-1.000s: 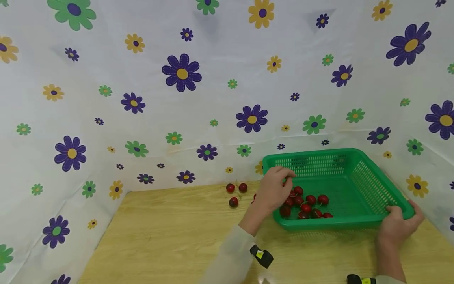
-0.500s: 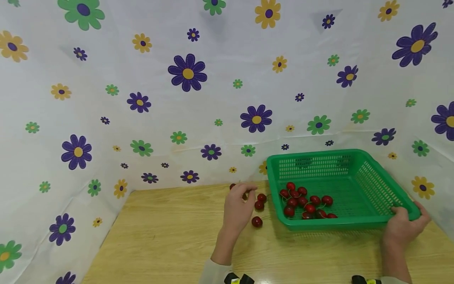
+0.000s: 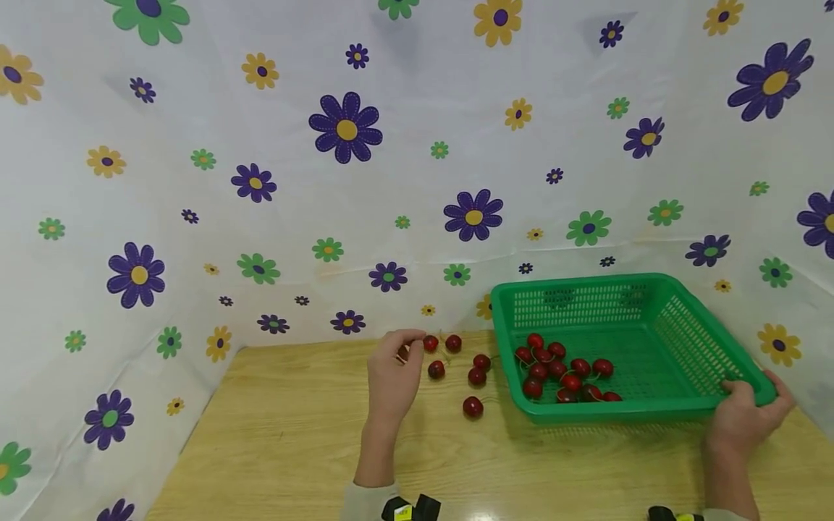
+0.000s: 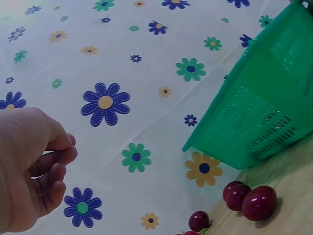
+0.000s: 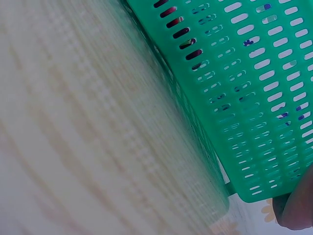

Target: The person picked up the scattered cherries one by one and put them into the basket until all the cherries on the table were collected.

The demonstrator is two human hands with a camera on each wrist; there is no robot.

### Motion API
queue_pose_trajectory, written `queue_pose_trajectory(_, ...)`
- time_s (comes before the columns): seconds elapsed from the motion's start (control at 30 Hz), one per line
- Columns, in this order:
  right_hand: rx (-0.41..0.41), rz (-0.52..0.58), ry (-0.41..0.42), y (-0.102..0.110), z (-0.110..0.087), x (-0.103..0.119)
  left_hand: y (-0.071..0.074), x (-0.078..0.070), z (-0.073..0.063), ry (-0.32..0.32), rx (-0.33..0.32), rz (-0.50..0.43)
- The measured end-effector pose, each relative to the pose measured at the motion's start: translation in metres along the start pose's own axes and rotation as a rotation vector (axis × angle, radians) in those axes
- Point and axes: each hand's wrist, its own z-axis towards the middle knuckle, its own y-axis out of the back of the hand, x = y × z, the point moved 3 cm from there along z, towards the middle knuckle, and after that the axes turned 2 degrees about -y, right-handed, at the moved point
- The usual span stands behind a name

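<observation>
My left hand point(image 3: 393, 380) hovers over the table, just left of the loose cherries. Its fingers are loosely curled; in the left wrist view the hand point(image 4: 34, 166) shows nothing held, though a dark patch appears between thumb and fingers in the head view. Several dark red cherries lie on the wood, among them a front one point(image 3: 473, 407) and a back one point(image 3: 453, 343). To the right stands a green plastic basket point(image 3: 619, 413) with more cherries point(image 3: 557, 370) in its left part. My right hand point(image 3: 743, 420) grips the basket's front right corner, thumb inside the rim.
The light wooden table point(image 3: 293, 434) meets a white flowered cloth point(image 3: 293, 145) at the back and sides. The basket's far rim stands close to this cloth. In the right wrist view a pale blurred surface point(image 5: 88, 122) fills the left part.
My left hand has moved left from over the basket, past the loose cherries, uncovering those on the table. My right hand keeps its grip on the basket. The head view has shifted slightly.
</observation>
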Motion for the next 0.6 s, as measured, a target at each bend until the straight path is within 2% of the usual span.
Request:
queue_pose_trajectory(0.27, -0.031, 0.027, 0.029, -0.003, 0.001, -0.004, 0.016, 0.004, 0.001, 0.063, -0.029, -0.01)
queue_pose_trajectory(0.6, -0.055, -0.007, 0.037, -0.003, 0.002, -0.005, 0.015, 0.003, 0.001, 0.055, -0.01, 0.007)
